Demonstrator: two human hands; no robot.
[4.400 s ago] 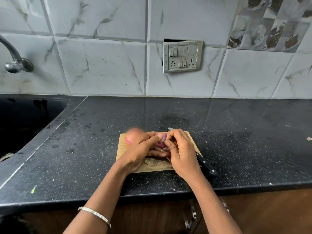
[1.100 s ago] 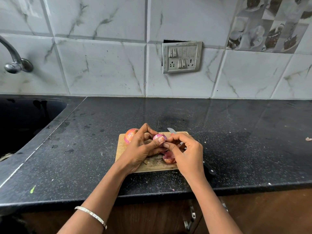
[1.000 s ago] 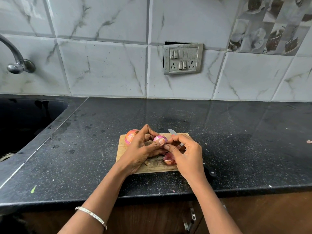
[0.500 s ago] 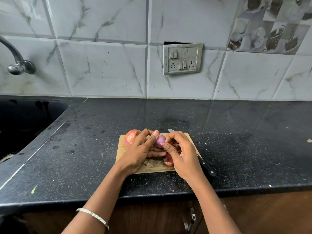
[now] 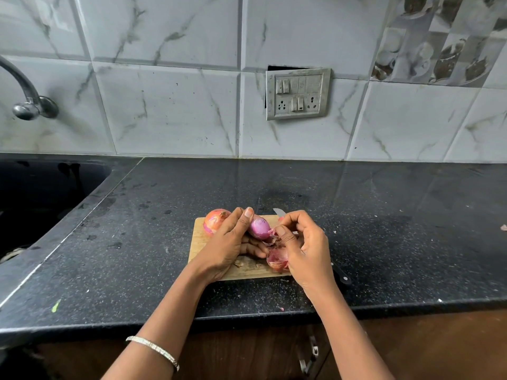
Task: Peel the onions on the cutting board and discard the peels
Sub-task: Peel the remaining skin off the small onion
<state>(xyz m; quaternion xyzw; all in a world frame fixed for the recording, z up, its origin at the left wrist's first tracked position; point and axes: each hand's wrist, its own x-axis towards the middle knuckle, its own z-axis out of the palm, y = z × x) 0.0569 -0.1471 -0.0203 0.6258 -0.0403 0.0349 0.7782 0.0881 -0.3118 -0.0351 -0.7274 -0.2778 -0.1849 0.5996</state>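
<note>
Board (image 5: 204, 237): a small wooden cutting board on the black counter (image 5: 384, 229), near the counter's front edge; every place below is given from this board.
Left hand (image 5: 230, 246): over the board's middle, fingers and thumb curled round the peeled onion, thumb tip up on its far side.
Peeled onion (image 5: 259, 228): purple and glossy, held above the board's middle between the two hands; its right end still carries torn skin.
Right hand (image 5: 306, 244): over the board's right part, fingers curled, thumb and fingertips pinching the loose skin (image 5: 273, 233) at the onion's right end.
Whole onion (image 5: 214, 220): orange-pink, skin on, resting at the board's far left corner, just behind the left hand.
Peels (image 5: 277, 259): a pink-red heap on the board's near right part, under the right hand, with small brown scraps beside it.
Knife (image 5: 341, 275): along the board's right edge; blade tip shows past the far edge, black handle past the near right corner, the middle hidden by the right hand.
Sink (image 5: 41, 193): dark basin well to the left of the board, a tap (image 5: 27, 100) above it.
Switch plate (image 5: 297, 94): on the tiled wall, straight behind the board.
Bracelet (image 5: 153, 349): thin, on the left wrist.
</note>
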